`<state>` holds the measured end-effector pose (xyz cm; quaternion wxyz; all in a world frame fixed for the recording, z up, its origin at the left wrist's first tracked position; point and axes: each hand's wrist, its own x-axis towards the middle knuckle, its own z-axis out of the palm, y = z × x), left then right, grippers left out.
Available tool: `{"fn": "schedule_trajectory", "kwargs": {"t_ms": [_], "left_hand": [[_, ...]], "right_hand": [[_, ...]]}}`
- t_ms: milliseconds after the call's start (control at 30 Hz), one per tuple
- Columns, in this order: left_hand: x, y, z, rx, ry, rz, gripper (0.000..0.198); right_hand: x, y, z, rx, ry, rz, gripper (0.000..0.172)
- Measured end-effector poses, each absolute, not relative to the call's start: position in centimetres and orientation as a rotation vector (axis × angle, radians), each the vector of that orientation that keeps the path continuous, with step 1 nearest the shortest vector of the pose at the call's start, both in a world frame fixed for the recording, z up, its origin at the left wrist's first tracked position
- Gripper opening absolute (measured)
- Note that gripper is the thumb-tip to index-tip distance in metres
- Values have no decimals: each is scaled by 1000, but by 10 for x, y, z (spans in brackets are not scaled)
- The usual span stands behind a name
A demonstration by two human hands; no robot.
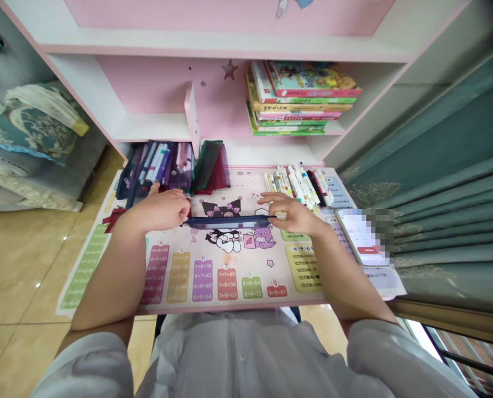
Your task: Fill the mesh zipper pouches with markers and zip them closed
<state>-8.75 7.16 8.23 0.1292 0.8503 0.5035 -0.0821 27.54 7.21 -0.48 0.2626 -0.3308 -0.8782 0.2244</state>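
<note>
A dark blue zip pencil pouch (225, 222) is held edge-on above the pink desk mat (213, 276). My left hand (159, 211) is closed on the pouch's left end. My right hand (290, 213) grips its right end with curled fingers. Behind my left hand several mesh pouches (163, 166) stand packed with pens. A row of white marker pens (298, 185) lies on the mat just beyond my right hand.
A phone (360, 237) lies at the mat's right edge. Stacked books (300, 99) fill the pink shelf above. A teal curtain (449, 182) hangs on the right and a sofa with cushions (26, 143) stands on the left. Tiled floor lies below.
</note>
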Motion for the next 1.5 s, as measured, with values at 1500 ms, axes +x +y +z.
{"fn": "schedule_trajectory", "kwargs": {"t_ms": [1500], "left_hand": [[-272,24,13,1823,2304,197,29]], "right_hand": [[44,74,-8,-1333,-2325,382,21]]}}
